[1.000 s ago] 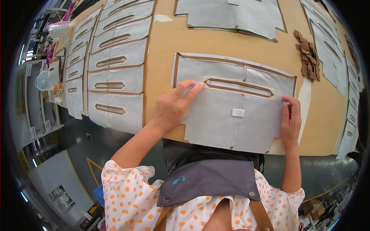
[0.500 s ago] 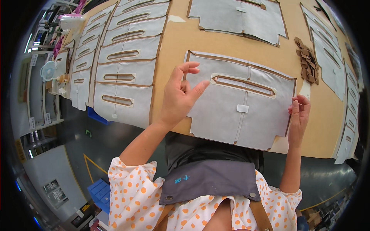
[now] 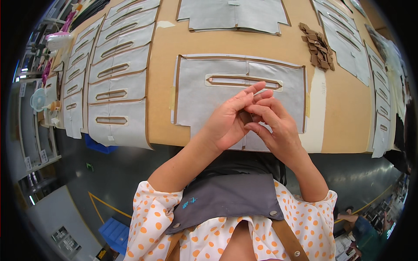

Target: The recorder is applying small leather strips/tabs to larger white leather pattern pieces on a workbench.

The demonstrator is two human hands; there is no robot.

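Observation:
A grey sheet panel [image 3: 196, 100] with brown edges lies flat in front of me, with a pale-framed long slot [image 3: 244, 81] across its upper part. Above its middle, my two hands meet. My left hand [image 3: 228, 119] is palm up, its fingers partly bent around a small dark brown piece [image 3: 246, 116]. Thumb and fingers of my right hand [image 3: 278, 124] close on that same piece from the right. My fingers partly hide the piece, the slot's right half and the panel's lower middle.
Overlapping rows of slotted grey panels [image 3: 116, 82] lie at left, more panels [image 3: 348, 43] at right, and another panel [image 3: 230, 17] at the back. A pile of brown pieces [image 3: 318, 48] sits at back right. Blue crates [image 3: 115, 232] stand on the floor at lower left.
The panel has gone from tilted to nearly straight on the table. My right hand has left its right edge, and both hands have come together over it at the brown piece. The view has shifted.

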